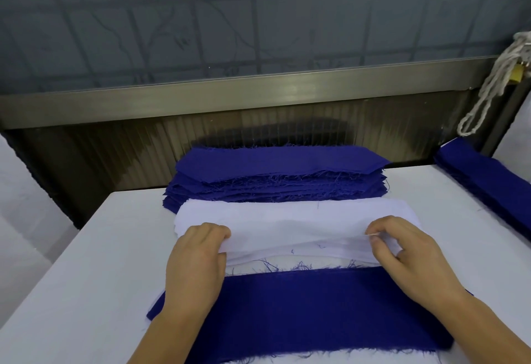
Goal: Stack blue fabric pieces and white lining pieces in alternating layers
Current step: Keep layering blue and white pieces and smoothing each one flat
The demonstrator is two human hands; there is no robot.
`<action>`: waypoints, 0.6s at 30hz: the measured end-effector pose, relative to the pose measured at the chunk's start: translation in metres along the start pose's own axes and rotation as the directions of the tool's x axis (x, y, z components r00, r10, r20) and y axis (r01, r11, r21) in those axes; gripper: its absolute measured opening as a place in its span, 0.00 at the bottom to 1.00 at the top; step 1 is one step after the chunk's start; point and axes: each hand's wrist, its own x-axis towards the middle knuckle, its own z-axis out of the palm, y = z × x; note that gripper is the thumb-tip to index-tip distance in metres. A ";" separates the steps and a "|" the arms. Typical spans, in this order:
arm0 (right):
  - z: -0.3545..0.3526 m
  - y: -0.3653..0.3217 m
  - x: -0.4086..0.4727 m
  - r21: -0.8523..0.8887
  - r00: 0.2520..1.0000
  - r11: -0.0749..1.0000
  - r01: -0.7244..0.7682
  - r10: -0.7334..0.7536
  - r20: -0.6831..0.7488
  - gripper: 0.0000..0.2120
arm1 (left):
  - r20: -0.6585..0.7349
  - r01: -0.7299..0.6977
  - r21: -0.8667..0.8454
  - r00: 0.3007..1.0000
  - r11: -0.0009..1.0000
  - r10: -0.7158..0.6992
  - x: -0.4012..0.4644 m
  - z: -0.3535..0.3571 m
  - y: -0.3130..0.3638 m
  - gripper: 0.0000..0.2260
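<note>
- left hand (198, 251) curled over the left end of the top white lining piece (298, 227), fingertips gripping its edge; right hand (408, 251) pinches the right end of that same piece between thumb and fingers.
- likely reason for the two-end grip: a thin limp sheet sags or folds if lifted from one point, so holding both ends keeps it flat for laying down.
- that piece sits on top of the white lining pile (298, 251), mid-table, between the far blue pile (275, 179) and the near blue piece (316, 309).
- near blue piece lies flat right under the forearms, top of the alternating stack by my reading (a sliver of white shows under its left corner), so the white goes on it next.
- supply piles lined up one behind the other, closest to farthest, probably so each pick is a short pull toward the body.
- materials: blue is woven, matte, long strip shape with angled ends, raw edges heavily frayed with loose threads; white is thinner, slightly sheer, softly wrinkled, cleaner edges, a few stray blue threads on it.
- another blue strip pile (485, 179) at the right table edge; white table (86, 277) smooth; twisted white rope (488, 87) hangs on the ribbed metal back panel, upper right.
</note>
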 end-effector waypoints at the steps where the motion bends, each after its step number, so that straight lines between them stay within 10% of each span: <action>1: -0.002 -0.002 0.000 0.014 1.000 1.000 -0.017 0.017 -0.004 0.13 | -0.023 -0.002 0.012 1.000 1.000 0.002 0.001 -0.002 -0.001 0.18; 12: -0.041 0.000 -0.007 0.348 0.950 0.904 -0.249 0.159 0.268 0.11 | 0.277 0.231 -0.395 0.953 0.889 -0.125 -0.002 -0.057 -0.018 0.12; 18: -0.054 0.010 0.001 0.313 0.820 0.829 -0.463 0.267 0.506 0.05 | 0.683 0.408 -0.450 0.730 0.794 0.012 0.000 -0.064 -0.024 0.09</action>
